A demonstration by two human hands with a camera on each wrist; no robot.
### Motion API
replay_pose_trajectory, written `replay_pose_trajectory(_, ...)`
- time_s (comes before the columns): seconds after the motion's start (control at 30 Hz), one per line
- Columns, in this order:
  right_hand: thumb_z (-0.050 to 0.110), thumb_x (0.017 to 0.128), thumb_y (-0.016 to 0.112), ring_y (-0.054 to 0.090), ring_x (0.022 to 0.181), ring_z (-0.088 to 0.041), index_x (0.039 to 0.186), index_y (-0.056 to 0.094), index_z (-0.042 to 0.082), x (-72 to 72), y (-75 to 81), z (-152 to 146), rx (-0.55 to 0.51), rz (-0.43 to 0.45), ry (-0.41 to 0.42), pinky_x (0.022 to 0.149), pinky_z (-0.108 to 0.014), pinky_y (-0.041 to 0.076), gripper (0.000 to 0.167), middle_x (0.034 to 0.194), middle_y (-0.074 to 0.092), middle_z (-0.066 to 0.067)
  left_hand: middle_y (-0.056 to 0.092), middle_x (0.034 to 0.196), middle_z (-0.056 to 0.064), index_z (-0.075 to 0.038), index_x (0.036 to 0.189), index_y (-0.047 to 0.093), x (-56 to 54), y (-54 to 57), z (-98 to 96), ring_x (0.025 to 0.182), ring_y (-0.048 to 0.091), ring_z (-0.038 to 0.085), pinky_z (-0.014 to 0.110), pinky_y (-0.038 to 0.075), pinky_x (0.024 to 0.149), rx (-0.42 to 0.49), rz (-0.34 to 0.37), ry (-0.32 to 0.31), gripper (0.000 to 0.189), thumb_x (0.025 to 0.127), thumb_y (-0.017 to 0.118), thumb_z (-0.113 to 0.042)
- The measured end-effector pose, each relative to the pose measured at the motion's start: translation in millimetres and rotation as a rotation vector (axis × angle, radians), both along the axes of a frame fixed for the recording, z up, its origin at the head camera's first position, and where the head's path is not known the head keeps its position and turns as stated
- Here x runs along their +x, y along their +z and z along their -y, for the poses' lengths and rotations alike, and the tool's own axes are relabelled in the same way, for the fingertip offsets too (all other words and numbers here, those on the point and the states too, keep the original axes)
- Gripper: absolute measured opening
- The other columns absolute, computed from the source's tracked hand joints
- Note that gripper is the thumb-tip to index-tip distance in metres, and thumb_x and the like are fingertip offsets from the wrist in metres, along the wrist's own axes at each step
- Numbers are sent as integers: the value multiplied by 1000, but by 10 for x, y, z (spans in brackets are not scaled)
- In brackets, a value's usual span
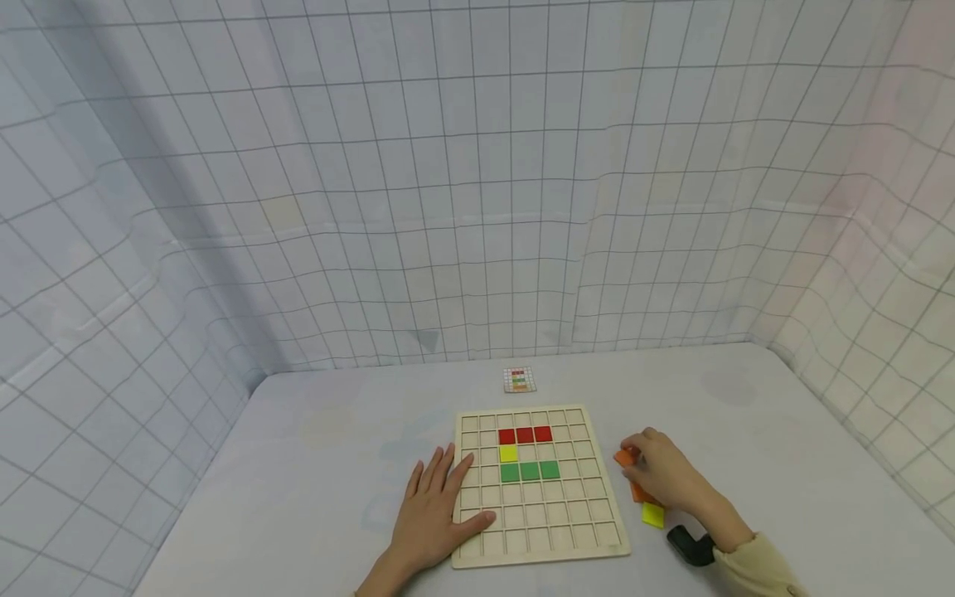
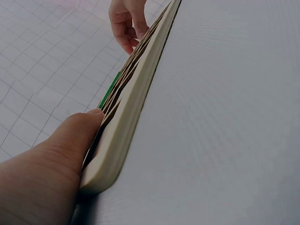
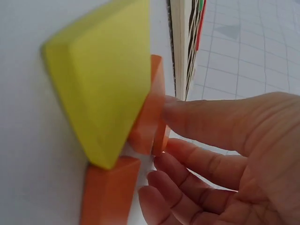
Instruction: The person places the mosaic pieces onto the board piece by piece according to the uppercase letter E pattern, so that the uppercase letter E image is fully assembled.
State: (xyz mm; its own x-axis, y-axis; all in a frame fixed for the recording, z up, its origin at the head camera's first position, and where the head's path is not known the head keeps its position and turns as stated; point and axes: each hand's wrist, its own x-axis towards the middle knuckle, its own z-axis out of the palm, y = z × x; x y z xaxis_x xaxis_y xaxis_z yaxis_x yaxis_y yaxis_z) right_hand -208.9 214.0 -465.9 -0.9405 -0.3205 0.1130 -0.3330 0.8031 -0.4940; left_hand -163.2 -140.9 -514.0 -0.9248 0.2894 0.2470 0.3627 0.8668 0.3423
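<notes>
A cream grid board (image 1: 537,560) lies on the table with red tiles (image 1: 525,435), one yellow tile (image 1: 508,453) and green tiles (image 1: 530,472) in its cells. My left hand (image 1: 433,518) rests with spread, straight fingers along the board's left edge, its thumb over the lower left cells. To the right of the board, my right hand (image 1: 664,473) pinches an orange tile (image 1: 625,457) between thumb and index finger. Under and beside that hand are more orange tiles (image 3: 110,192) and a loose yellow tile (image 1: 652,516). The right palm partly hides this group in the head view.
Behind the board lies a small card (image 1: 519,380) printed with a coloured grid pattern. A black band-like device (image 1: 691,546) sits at my right wrist by the sleeve. White grid-patterned curtains (image 1: 477,207) enclose the table (image 1: 321,464) at the back and sides.
</notes>
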Motion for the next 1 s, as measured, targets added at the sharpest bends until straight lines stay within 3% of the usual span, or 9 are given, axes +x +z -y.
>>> replay_pose_trajectory(0.27, 6, 81, 74, 50, 76, -13, 102, 63, 0, -33, -37, -44, -30, 30, -24, 66, -30, 47, 24, 87, 52, -2, 27, 152, 16, -16, 147, 36, -2, -3, -3, 140, 18, 32, 52, 9, 109, 7, -22, -6, 86, 83, 48, -72)
replay_pose_trajectory(0.53, 6, 82, 72, 50, 75, -15, 105, 64, 3, -42, -33, -134, -35, 35, -8, 66, -34, 46, 25, 88, 52, -3, 24, 153, 15, -16, 148, 35, -7, 8, -6, 141, 15, 31, 51, 6, 110, 10, 10, -6, 85, 84, 47, -71)
replay_pose_trajectory(0.8, 7, 80, 73, 51, 78, -17, 114, 61, 0, -29, 0, -256, -59, 101, -13, 66, -34, 47, 37, 92, 53, -4, 24, 153, 15, -17, 149, 34, -8, 8, 4, 141, 15, 31, 51, 6, 110, -3, 21, -1, 86, 84, 45, -73)
replay_pose_trajectory(1.0, 15, 81, 75, 48, 74, -18, 99, 62, 5, -13, 7, -377, -79, 162, -26, 62, -32, 44, 24, 87, 51, -3, 25, 153, 15, -17, 148, 35, -6, 9, 4, 141, 15, 31, 51, 7, 110, -1, 15, 0, 86, 84, 46, -72)
